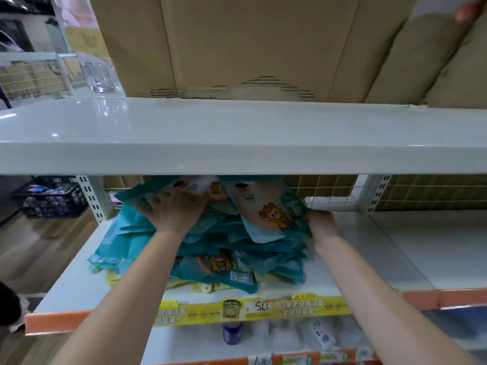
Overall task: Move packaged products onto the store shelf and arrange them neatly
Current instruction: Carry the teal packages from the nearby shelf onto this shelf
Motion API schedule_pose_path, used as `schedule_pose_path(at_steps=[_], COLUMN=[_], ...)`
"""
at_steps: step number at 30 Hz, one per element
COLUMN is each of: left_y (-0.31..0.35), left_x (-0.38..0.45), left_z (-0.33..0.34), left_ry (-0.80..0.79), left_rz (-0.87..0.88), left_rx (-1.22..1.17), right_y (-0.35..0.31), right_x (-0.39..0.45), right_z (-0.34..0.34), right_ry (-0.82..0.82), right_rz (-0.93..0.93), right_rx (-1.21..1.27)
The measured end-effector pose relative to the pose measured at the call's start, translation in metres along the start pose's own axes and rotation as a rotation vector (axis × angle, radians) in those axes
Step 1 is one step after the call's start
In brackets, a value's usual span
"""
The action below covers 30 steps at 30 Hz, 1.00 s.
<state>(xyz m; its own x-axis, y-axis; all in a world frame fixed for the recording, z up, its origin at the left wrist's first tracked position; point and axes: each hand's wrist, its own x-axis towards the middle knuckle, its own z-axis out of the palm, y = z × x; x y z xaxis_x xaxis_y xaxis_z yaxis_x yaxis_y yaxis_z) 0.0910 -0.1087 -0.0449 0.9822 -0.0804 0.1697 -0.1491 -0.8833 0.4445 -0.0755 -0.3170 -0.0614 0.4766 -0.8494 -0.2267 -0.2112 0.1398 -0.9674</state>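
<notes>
On the white metal store shelf (369, 259) I see one heap of teal cartoon-printed packets (232, 241), uncountable. My left hand (174, 209) presses it, fingers spread; right hand (322, 225) fingers hidden, state unclear.

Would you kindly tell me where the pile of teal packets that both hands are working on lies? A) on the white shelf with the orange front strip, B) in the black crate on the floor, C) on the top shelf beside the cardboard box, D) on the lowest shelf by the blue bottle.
A: the teal packets lie heaped on the white shelf with the orange front strip, with the left hand and right hand on the pile.
</notes>
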Motion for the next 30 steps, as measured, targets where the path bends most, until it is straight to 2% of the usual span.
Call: schedule_pose_path(at_steps=[4, 7, 9, 11, 15, 18, 22, 24, 27, 30], left_y=[0.018, 0.026, 0.017, 0.010, 0.032, 0.040, 0.040, 0.038, 0.033, 0.029], left_x=[0.004, 0.022, 0.060, 0.084, 0.037, 0.035, 0.026, 0.017, -0.006, -0.027], left_z=[0.003, 0.009, 0.039, 0.063, 0.011, 0.010, 0.009, 0.004, -0.013, -0.022], left_ry=[-0.065, -0.248, -0.325, -0.256, -0.185, -0.180, -0.011, 0.030, 0.135, 0.101], left_rz=[-0.030, -0.019, -0.025, -0.042, -0.023, 0.062, 0.121, 0.055, -0.161, -0.270], left_rx=[-0.012, 0.000, -0.113, -0.222, -0.351, -0.372, -0.441, -0.606, -0.944, -1.177], right_y=[0.002, 0.001, -0.002, -0.004, -0.003, -0.001, 0.004, 0.007, 0.013, 0.024], right_x=[-0.004, -0.003, -0.003, -0.002, 0.002, 0.003, 0.005, 0.006, 0.000, -0.009], right_z=[-0.003, -0.006, -0.010, -0.014, -0.018, -0.022, -0.029, -0.032, -0.040, -0.055], right_ry=[-0.144, -0.150, -0.118, -0.079, -0.068, -0.055, -0.034, -0.008, 0.045, 0.063], right_rz=[0.066, 0.074, 0.065, 0.034, -0.015, -0.037, -0.064, -0.076, -0.094, -0.088], right_rx=[0.071, 0.071, 0.123, 0.146, 0.126, 0.116, 0.149, 0.160, 0.194, 0.242])
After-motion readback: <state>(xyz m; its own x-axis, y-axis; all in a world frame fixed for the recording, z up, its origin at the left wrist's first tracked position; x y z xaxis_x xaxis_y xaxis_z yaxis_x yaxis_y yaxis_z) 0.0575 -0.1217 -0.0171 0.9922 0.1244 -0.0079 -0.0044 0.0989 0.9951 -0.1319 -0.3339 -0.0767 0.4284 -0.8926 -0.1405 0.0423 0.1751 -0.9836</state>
